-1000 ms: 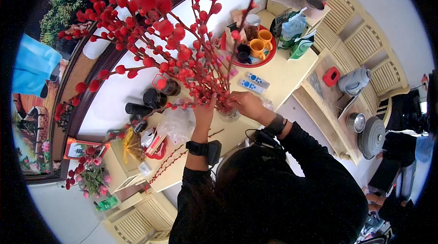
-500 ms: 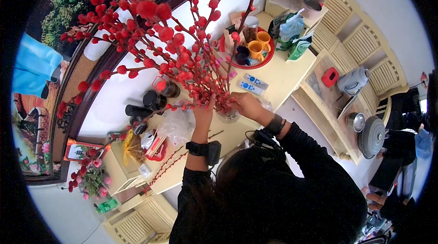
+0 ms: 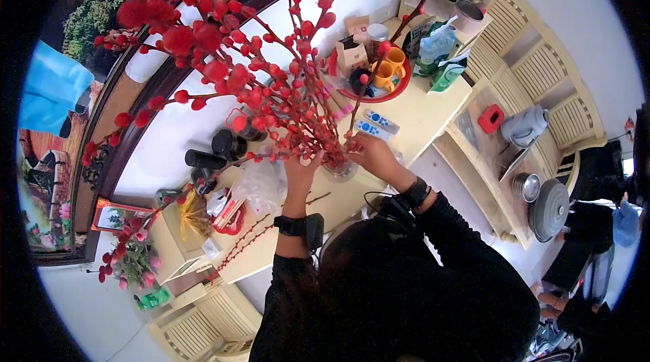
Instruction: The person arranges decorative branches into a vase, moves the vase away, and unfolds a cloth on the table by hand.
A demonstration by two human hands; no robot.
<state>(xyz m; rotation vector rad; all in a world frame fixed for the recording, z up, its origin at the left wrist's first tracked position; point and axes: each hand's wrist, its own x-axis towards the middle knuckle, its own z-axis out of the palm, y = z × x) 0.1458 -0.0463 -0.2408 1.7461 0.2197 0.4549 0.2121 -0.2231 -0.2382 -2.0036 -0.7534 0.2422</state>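
Note:
A large bunch of red pussy willow branches (image 3: pixel 271 101) with fuzzy buds stands in a clear glass vase (image 3: pixel 342 173) on the cream table. My left hand (image 3: pixel 302 170) is closed around stems low on the left side of the bunch. With bent fingers, my right hand (image 3: pixel 376 158) pinches the lower part of one branch on the right, which slants outward to the upper right. Buds hide some of the fingertips. Two thin budded branches (image 3: pixel 245 243) lie on the table left of my left forearm.
Behind the vase are two remote controls (image 3: pixel 376 122) and a red tray (image 3: pixel 408 84) with orange mugs. Dark jars (image 3: pixel 229 145) and a crumpled plastic bag (image 3: pixel 261 185) sit to the left. A low table (image 3: pixel 467 166) holds a grey kettle (image 3: pixel 525 124). Another person's hand (image 3: pixel 553 304) shows at lower right.
The branch at my right hand has swung outward, its top moving right. The other branches have spread a little to the left. Both hands stay near the vase mouth.

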